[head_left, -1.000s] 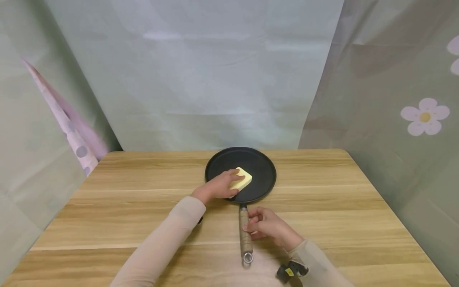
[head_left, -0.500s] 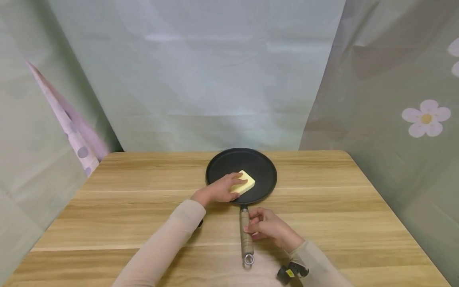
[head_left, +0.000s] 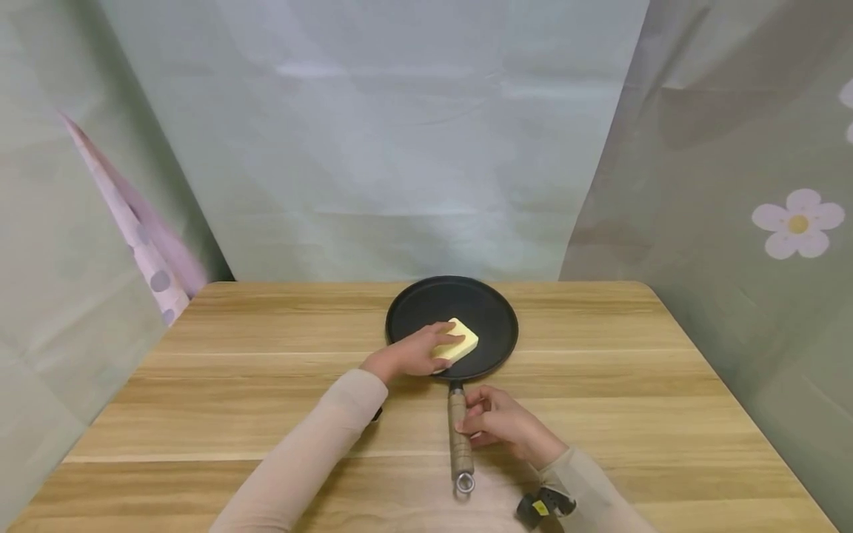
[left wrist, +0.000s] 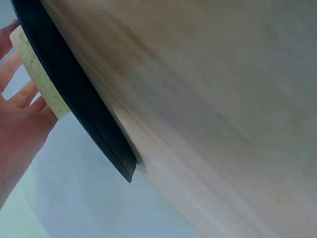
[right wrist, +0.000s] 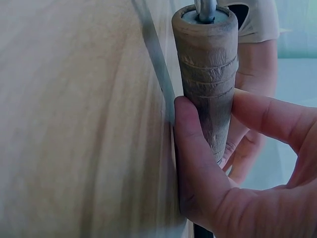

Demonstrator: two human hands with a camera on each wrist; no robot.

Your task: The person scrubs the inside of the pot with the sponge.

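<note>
A black crepe pan (head_left: pixel 433 296) with a low rim lies on the wooden table, its handle pointing toward me. On its near half rests a pale yellow sponge (head_left: pixel 463 346). My left hand (head_left: pixel 416 352) spreads its fingers over the sponge and holds it, with the thumb at the near edge. The left wrist view shows the sponge (left wrist: pixel 42 79) edge-on between those fingers and the pan (left wrist: pixel 79 94). My right hand (head_left: pixel 503 423) pinches the wood-look handle (head_left: pixel 460 437) from the right; in the right wrist view, thumb and finger flank the handle (right wrist: pixel 208 64).
The wooden table (head_left: pixel 620 370) extends to both sides of the pan. Pale fabric (head_left: pixel 400 148) hangs behind it, and patterned cloth with a flower (head_left: pixel 798 223) stands at the right. A metal ring (head_left: pixel 465 483) ends the handle. A small black device (head_left: pixel 543 507) sits at my right wrist.
My left hand and the sponge have slid slightly right and toward me on the pan. The right hand keeps its hold on the handle. The head view has shifted a little.
</note>
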